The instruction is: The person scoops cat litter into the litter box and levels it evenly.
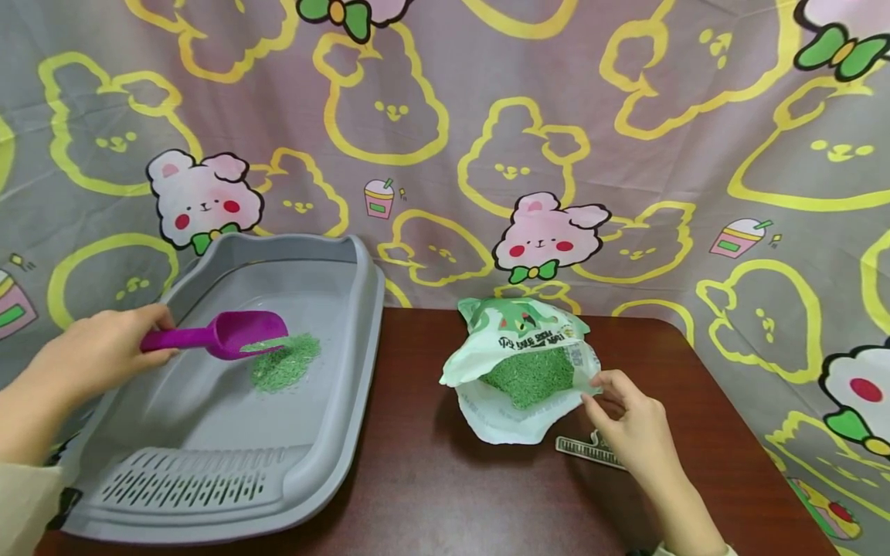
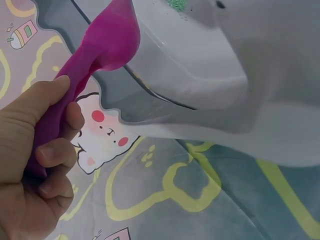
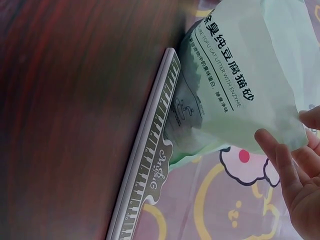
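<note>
My left hand [image 1: 104, 351] grips the handle of a purple scoop [image 1: 246, 332], fingers curled round it. The scoop is held over a grey litter box [image 1: 371, 332], tilted, with green litter along its lip. Below it lies a small pile of green cat litter pellets [image 1: 281, 371] on the box floor. In the left wrist view the scoop [image 2: 112, 40] shows its underside. My right hand [image 1: 636, 425] pinches the right edge of the mouth of a cat litter bag [image 1: 480, 413], between thumb and fingers. The bag lies with its mouth towards me, full of green pellets.
Under the right hand a flat strip with piano keys and the word Music [image 3: 150, 155] lies on the brown table [image 1: 417, 479]. The box has a slotted step [image 1: 188, 479] at its near end. A patterned curtain [image 1: 445, 185] hangs behind.
</note>
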A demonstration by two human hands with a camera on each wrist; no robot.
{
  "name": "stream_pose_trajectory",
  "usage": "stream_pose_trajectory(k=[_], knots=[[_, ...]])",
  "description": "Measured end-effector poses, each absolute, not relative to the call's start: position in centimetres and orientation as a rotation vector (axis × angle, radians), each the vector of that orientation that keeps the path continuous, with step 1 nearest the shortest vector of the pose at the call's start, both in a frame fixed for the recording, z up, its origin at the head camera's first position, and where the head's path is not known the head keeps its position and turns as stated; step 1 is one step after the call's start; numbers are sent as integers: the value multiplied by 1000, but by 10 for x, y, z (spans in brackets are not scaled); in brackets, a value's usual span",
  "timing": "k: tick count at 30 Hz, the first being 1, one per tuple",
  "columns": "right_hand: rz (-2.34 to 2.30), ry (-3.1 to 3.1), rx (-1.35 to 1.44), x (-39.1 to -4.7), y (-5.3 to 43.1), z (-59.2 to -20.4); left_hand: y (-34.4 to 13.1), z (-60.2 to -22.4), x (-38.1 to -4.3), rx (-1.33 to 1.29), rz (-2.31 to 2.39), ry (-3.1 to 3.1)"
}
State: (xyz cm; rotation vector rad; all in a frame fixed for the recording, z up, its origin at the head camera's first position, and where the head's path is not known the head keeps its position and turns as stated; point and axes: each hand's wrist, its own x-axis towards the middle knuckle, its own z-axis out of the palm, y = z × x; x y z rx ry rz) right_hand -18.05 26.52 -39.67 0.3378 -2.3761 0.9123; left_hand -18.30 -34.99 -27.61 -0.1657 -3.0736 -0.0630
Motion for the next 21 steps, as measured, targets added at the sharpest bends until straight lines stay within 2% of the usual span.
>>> stream_pose_trajectory(k=[11,21], knots=[[915,-2380,336,-180,265,-397,-349,-271,-181,-213,22,-3080],[931,-2376,335,-180,265,-398,-344,-266,-176,-154,-46,-3093]])
